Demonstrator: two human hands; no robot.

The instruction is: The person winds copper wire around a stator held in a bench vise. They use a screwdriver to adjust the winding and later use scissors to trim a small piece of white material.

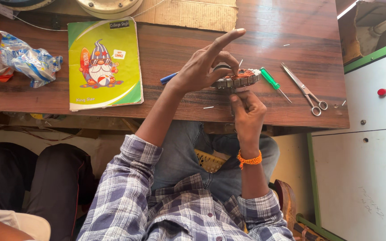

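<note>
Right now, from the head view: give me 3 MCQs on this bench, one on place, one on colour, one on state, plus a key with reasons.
1. Where do the scissors lie?
A. On the notebook
B. On the table, right of the green-handled screwdriver
C. On the person's lap

2. What colour is the band on the right wrist?
A. Orange
B. Blue
C. White

3. How is the left hand's index finger?
A. Curled under the palm
B. Wrapped round the screwdriver
C. Stretched out straight, off the part

Key:
1 B: the scissors rest on the wooden table, just right of the green-handled screwdriver.
2 A: an orange band circles the wrist below the right hand.
3 C: the left hand pinches the round wound part with its other fingers while the index finger points away.
</note>
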